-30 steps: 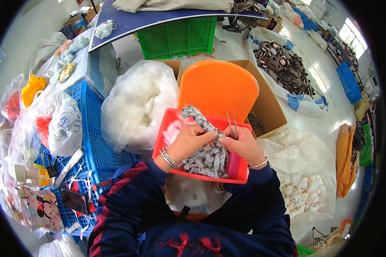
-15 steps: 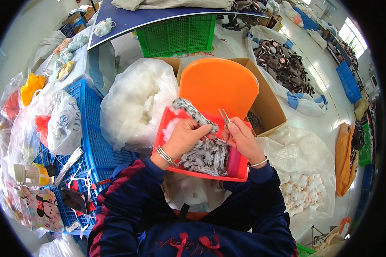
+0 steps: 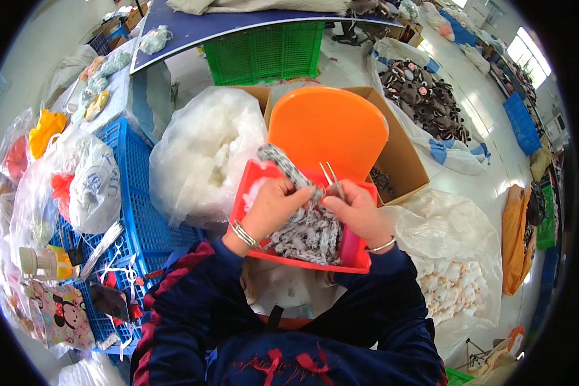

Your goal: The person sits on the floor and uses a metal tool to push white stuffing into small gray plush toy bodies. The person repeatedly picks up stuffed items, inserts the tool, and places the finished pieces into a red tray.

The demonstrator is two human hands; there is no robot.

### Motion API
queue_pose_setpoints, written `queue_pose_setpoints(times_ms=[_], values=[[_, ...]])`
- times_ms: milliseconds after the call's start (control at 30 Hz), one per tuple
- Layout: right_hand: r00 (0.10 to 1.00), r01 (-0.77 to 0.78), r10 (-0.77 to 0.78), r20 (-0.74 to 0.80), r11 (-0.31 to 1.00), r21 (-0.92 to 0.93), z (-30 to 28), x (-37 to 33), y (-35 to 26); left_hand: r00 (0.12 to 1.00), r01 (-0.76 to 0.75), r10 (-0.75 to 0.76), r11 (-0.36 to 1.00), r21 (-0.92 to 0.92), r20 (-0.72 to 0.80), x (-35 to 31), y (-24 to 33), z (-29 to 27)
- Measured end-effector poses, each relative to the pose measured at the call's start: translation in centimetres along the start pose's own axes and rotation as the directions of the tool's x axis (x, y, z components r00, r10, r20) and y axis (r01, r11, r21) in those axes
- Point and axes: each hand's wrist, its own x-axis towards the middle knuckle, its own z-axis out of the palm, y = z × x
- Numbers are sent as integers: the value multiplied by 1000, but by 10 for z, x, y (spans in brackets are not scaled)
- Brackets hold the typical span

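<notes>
My left hand (image 3: pixel 273 204) pinches a grey mottled fuzzy strip (image 3: pixel 282 162) above a red plastic box (image 3: pixel 296 260). My right hand (image 3: pixel 355 209) meets it at the strip's near end, closed on metal tweezers (image 3: pixel 330 174) whose prongs point up and away. Several similar grey-and-white fuzzy pieces (image 3: pixel 305 238) lie in the box below. Some white-pink stuffing (image 3: pixel 254 192) is at the box's left side, partly behind my left hand. A magenta object (image 3: pixel 349 248) lies along the right side of the box.
A clear bag of white stuffing (image 3: pixel 206 151) stands left of an orange board-like panel (image 3: pixel 328 128). Behind that is a cardboard box (image 3: pixel 405 170). A blue crate (image 3: pixel 138 206) with bags and scissors is on the left. Bags of dark plush pieces (image 3: pixel 424 96) and white pieces (image 3: pixel 453 289) lie right.
My right hand has moved slightly left, up to the fingers of my left hand, bringing the tweezers with it. My left hand keeps its hold on the strip.
</notes>
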Motion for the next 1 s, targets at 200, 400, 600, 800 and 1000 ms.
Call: queue_pose_setpoints(times_ms=[200,400,600,800,1000], values=[[999,19,-20,48,999,30,2,5,8,999,-48,48,996,72,-2,3,-18,10],[996,56,-50,80,996,-74,-1,9,21,997,-49,51,998,41,-50,4,-11,7],[990,19,-8,137,997,-81,-1,7,17,994,-85,82,995,-51,-70,7,-6,-3],[972,214,-213,-95,977,0,6,3,-3,971,-217,178,939,267,160,6,-6,3],[911,411,-329,248,770,-487,3,7,5,889,-322,-25,675,664,457,4,-37,-3]])
